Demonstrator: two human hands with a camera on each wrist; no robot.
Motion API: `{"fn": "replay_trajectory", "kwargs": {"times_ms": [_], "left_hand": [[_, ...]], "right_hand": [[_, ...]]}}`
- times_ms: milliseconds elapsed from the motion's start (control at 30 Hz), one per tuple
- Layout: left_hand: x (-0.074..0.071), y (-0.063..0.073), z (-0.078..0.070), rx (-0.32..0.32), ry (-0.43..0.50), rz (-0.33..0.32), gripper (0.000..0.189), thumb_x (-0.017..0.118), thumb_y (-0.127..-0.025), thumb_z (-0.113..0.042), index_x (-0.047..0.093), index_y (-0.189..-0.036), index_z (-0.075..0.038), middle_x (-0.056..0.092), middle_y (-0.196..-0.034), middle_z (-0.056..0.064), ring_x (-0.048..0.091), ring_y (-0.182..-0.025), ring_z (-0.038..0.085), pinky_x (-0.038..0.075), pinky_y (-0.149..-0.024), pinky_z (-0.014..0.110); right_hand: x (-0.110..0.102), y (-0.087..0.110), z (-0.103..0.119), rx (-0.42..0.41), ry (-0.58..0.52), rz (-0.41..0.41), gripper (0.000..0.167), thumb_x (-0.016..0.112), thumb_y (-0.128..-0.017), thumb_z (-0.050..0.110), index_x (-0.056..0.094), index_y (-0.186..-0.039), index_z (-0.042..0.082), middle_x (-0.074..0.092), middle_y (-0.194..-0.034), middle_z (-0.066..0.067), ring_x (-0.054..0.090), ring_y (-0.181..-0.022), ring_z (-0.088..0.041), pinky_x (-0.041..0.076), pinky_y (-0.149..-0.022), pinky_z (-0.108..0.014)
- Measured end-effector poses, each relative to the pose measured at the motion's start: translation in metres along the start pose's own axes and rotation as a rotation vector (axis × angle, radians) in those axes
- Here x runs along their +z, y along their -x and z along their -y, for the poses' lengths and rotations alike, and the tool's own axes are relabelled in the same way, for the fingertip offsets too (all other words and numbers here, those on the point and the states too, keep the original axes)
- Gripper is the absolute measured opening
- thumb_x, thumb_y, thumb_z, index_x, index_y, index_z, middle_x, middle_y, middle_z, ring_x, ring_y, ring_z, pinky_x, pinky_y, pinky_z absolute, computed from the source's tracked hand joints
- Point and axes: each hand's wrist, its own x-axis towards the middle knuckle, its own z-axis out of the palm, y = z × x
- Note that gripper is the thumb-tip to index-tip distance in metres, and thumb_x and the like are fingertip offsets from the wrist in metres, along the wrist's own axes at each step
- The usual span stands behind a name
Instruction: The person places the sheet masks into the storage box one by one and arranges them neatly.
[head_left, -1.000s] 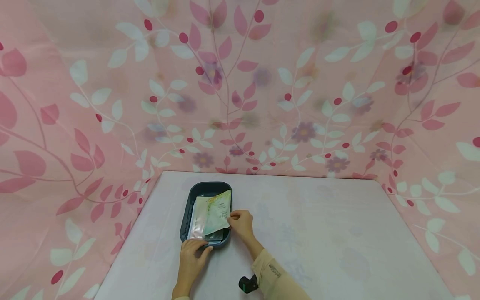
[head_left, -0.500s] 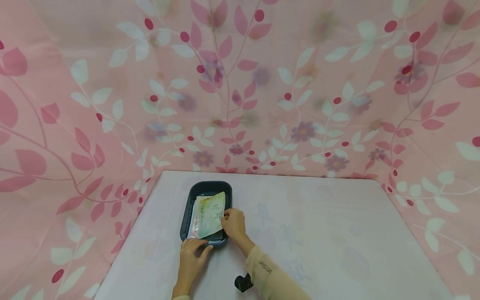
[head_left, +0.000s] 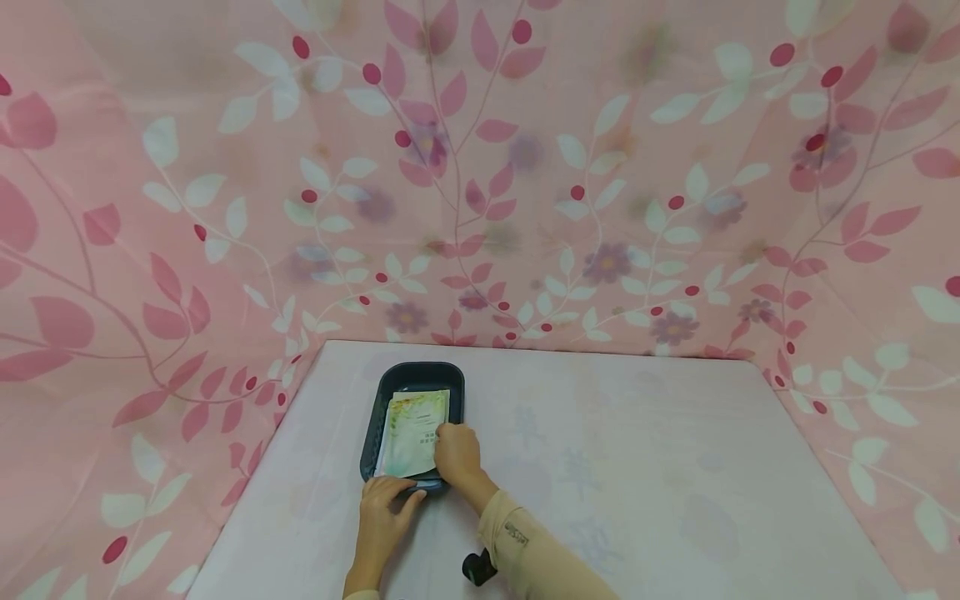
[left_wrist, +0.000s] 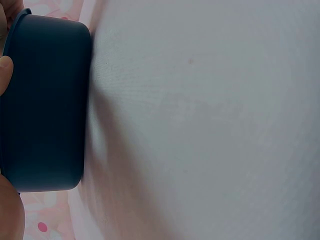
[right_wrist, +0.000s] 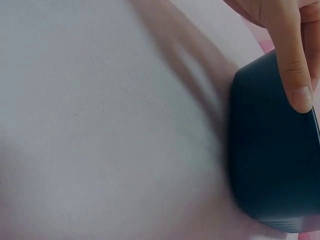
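A dark blue oblong plastic basket (head_left: 412, 367) stands at the left of the table. Inside it, a flat sachet (head_left: 411, 433) printed in pale green and yellow lies over other flat packets, of which only edges show. My right hand (head_left: 459, 457) pinches the sachet's right edge, over the basket's right side. In the right wrist view, the right thumb (right_wrist: 297, 75) hangs at the rim, beside the basket's outer wall (right_wrist: 270, 150). My left hand (head_left: 382, 510) grips the near rim, fingers over it. The left wrist view shows the basket's wall (left_wrist: 45, 110) with a thumb on it.
A white cloth covers the table (head_left: 637, 467). Pink curtains (head_left: 525, 208) with leaf patterns close off the back and both sides. A black device (head_left: 478, 568) sits beside the right sleeve (head_left: 532, 546).
My right hand has moved left with the sachet, which has turned straighter and now lies over the other packets in the basket. The left hand has stayed on the rim.
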Motion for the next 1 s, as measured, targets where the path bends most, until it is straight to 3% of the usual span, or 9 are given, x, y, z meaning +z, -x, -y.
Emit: {"fn": "replay_trajectory", "kwargs": {"times_ms": [200, 367, 500, 667, 800, 900, 1000], "left_hand": [[0.001, 0.0, 0.001, 0.007, 0.003, -0.005, 0.028, 0.088, -0.053, 0.0, 0.07, -0.075, -0.005, 0.067, -0.072, 0.003, 0.058, -0.069, 0.017, 0.034, -0.076, 0.032], [0.001, 0.0, 0.002, 0.001, 0.012, 0.0, 0.027, 0.087, -0.055, -0.001, 0.07, -0.075, -0.004, 0.067, -0.072, 0.004, 0.059, -0.069, 0.017, 0.034, -0.077, 0.031], [0.0, 0.001, 0.001, -0.008, 0.009, 0.004, 0.026, 0.087, -0.055, -0.002, 0.07, -0.075, -0.003, 0.067, -0.072, 0.004, 0.058, -0.069, 0.017, 0.034, -0.078, 0.032], [0.003, 0.0, -0.001, -0.021, 0.01, 0.007, 0.027, 0.087, -0.055, -0.001, 0.07, -0.075, -0.004, 0.068, -0.072, 0.004, 0.058, -0.07, 0.017, 0.034, -0.078, 0.033], [0.003, 0.0, -0.002, -0.019, 0.01, 0.007, 0.028, 0.088, -0.053, 0.002, 0.07, -0.074, -0.004, 0.068, -0.072, 0.003, 0.059, -0.07, 0.017, 0.033, -0.079, 0.032], [0.003, 0.0, -0.001, -0.01, 0.012, -0.003, 0.029, 0.088, -0.052, 0.003, 0.07, -0.074, -0.003, 0.068, -0.072, 0.003, 0.059, -0.069, 0.017, 0.033, -0.079, 0.033], [0.001, 0.0, -0.001, -0.005, 0.019, -0.012, 0.029, 0.087, -0.053, 0.003, 0.07, -0.075, -0.002, 0.068, -0.072, 0.005, 0.059, -0.069, 0.018, 0.033, -0.078, 0.034]], "right_hand": [[0.0, 0.0, 0.003, -0.041, 0.055, 0.04, 0.013, 0.062, -0.08, 0.0, 0.074, -0.082, 0.005, 0.071, -0.076, -0.007, 0.067, -0.063, -0.021, 0.048, -0.049, -0.031], [0.003, 0.001, 0.003, -0.053, 0.038, 0.098, 0.015, 0.061, -0.081, -0.002, 0.074, -0.086, 0.004, 0.072, -0.078, -0.007, 0.066, -0.063, -0.018, 0.047, -0.048, -0.028], [0.004, 0.005, 0.001, -0.06, -0.015, 0.067, 0.015, 0.062, -0.08, -0.002, 0.073, -0.089, 0.003, 0.072, -0.081, -0.008, 0.068, -0.07, -0.02, 0.051, -0.055, -0.029], [-0.003, 0.018, -0.011, -0.114, -0.205, -0.066, 0.015, 0.065, -0.079, -0.002, 0.072, -0.092, 0.0, 0.072, -0.083, -0.009, 0.067, -0.072, -0.018, 0.051, -0.06, -0.024], [-0.016, 0.035, -0.037, -0.186, -0.416, -0.265, 0.017, 0.066, -0.077, -0.009, 0.07, -0.092, -0.006, 0.07, -0.081, -0.013, 0.066, -0.067, -0.017, 0.05, -0.056, -0.017], [-0.03, 0.05, -0.064, -0.193, -0.47, -0.383, 0.02, 0.065, -0.074, -0.013, 0.068, -0.093, -0.008, 0.069, -0.082, -0.018, 0.067, -0.066, -0.02, 0.05, -0.055, -0.015], [-0.046, 0.065, -0.093, -0.14, -0.452, -0.427, 0.022, 0.065, -0.073, -0.014, 0.067, -0.094, -0.009, 0.069, -0.082, -0.02, 0.067, -0.064, -0.022, 0.05, -0.055, -0.015]]}}
